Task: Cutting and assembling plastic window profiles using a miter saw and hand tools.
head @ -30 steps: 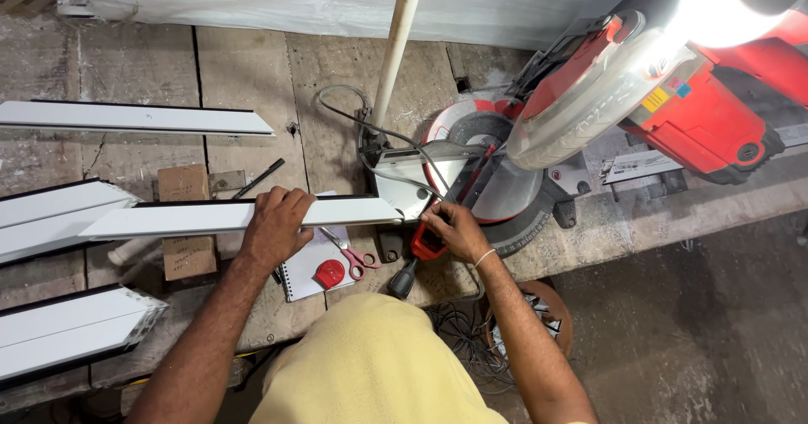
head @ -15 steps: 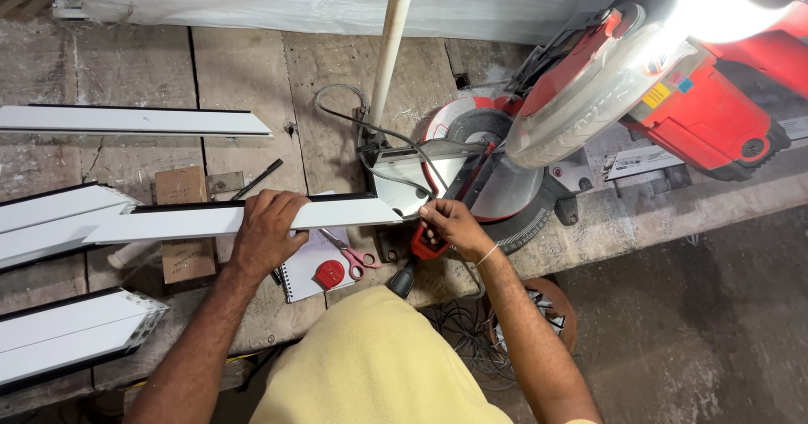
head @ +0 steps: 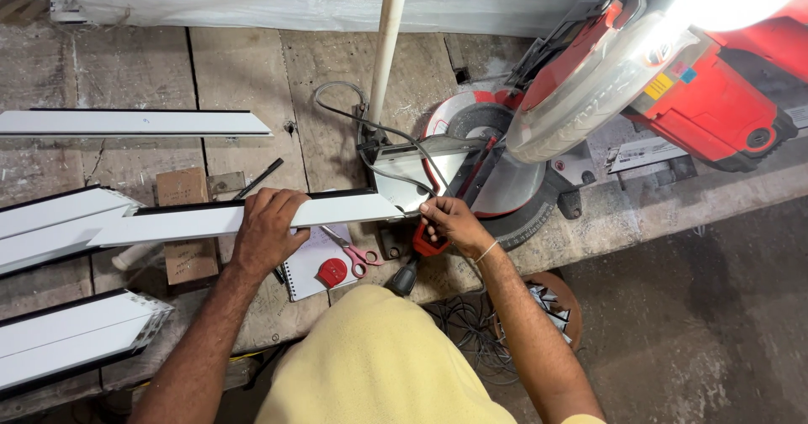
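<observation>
Left hand [head: 268, 230] palm-down, fingers curled over the white profile [head: 244, 219], arm extended. Right hand [head: 446, 225] at the profile's right end, fingers closed, wrist bent.

A worn wooden bench [head: 236, 71] carries white profiles [head: 126, 123], a miter saw [head: 589, 113], notebook [head: 307, 264] and scissors [head: 358, 256]

The white profile [head: 252, 216] has moved slightly right, its tip nearer the saw base [head: 471, 172]. The right hand [head: 448, 222] has shifted a little up the red handle [head: 425, 243].
</observation>
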